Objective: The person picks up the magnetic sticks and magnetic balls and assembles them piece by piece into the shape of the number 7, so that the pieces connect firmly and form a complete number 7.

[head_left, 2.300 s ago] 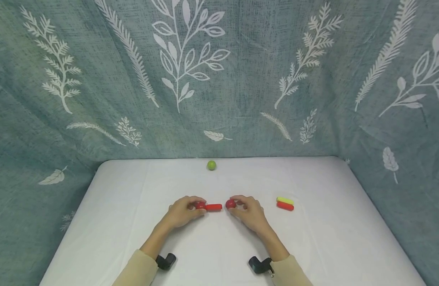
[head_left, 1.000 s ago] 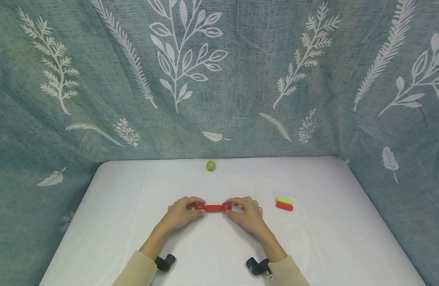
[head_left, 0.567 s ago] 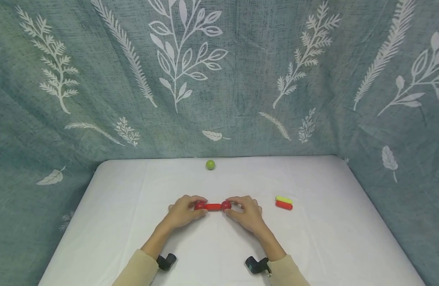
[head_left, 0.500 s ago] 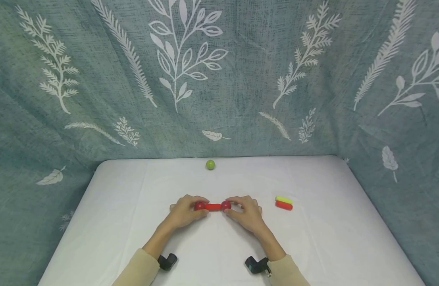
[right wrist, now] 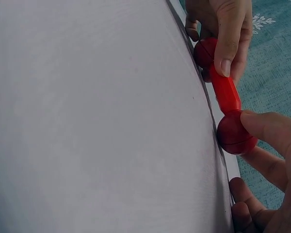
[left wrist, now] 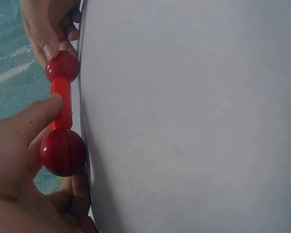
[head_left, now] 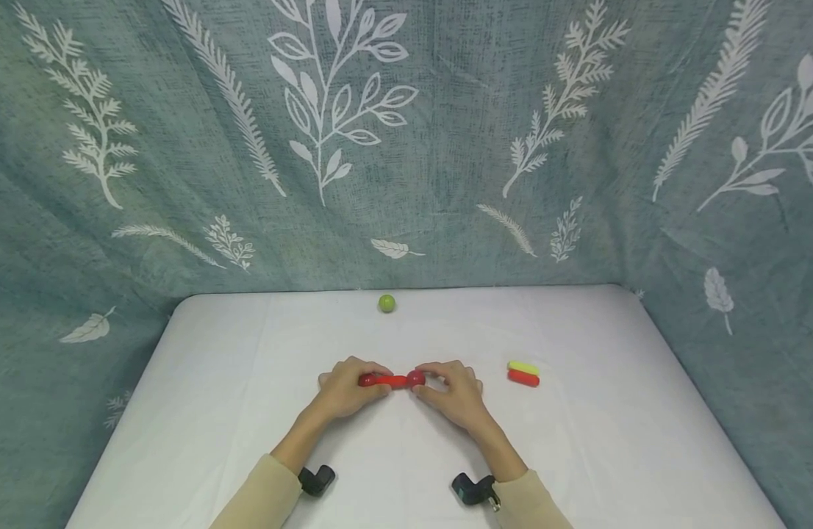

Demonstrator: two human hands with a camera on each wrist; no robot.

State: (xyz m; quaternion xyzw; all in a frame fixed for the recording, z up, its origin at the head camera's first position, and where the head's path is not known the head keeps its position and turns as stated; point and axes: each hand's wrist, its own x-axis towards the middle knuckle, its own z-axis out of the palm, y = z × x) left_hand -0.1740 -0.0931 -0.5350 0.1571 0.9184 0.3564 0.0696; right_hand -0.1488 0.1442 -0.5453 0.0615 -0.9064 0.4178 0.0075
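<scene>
Two red balls are joined by a short red stick [head_left: 393, 381], making a dumbbell shape just over the white table. My left hand [head_left: 345, 386] pinches the stick close to the left ball [left wrist: 63, 153]; its thumb lies on the stick in the left wrist view, and that ball sits within the bend of the hand. The right ball [right wrist: 236, 132] is pinched between thumb and fingers of my right hand [head_left: 456, 391]. A dark seam line runs round each ball. Part of the left ball is covered by my left fingers in the head view.
A green ball [head_left: 387, 303] lies at the far edge of the white table [head_left: 281, 330]. To the right, a yellow stick [head_left: 523, 366] and another red stick [head_left: 523, 378] lie side by side. A green leaf-patterned cloth [head_left: 446, 184] hangs behind.
My right hand has brought its ball left against the stick's free end. My left fingers have slid from the left ball onto the stick.
</scene>
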